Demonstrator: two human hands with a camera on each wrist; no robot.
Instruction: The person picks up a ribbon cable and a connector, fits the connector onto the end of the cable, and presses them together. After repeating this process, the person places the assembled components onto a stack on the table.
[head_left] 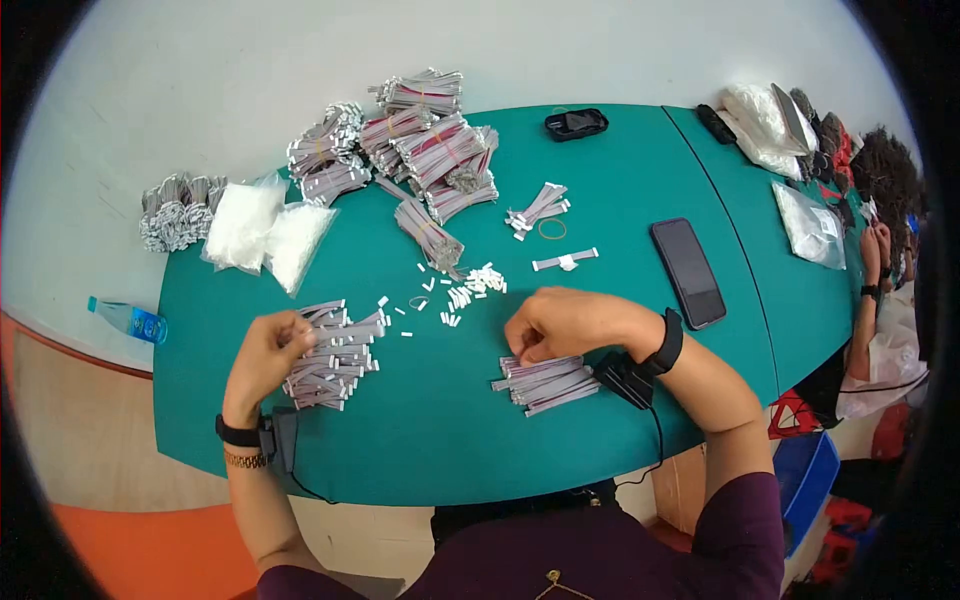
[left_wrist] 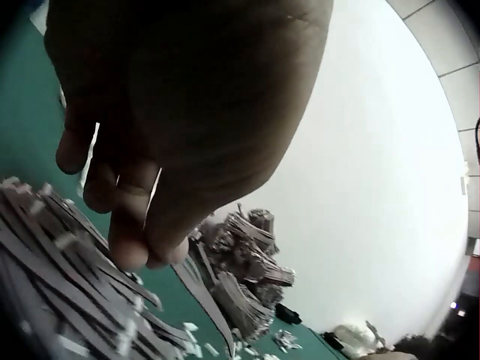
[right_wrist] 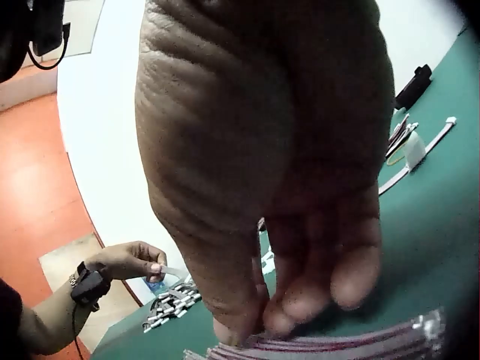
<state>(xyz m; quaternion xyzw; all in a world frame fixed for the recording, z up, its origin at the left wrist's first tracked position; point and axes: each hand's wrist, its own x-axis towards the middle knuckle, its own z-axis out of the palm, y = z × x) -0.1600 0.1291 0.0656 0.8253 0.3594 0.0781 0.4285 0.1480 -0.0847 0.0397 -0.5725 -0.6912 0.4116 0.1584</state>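
My left hand pinches one end of a flat grey cable between thumb and fingertips, above a spread pile of grey cables with white ends. In the right wrist view the left hand is raised, with the strip sticking out from its fingertips. My right hand is over the upper left end of a second pile of grey and purplish cables. In the right wrist view its thumb and fingertips come together on these cables; how many they pinch is hidden.
Small white pieces lie mid-table, near a taped cable. Tied cable bundles and bags of white pieces stand at the back. A phone lies right, a bottle far left. Another person's arms are at far right.
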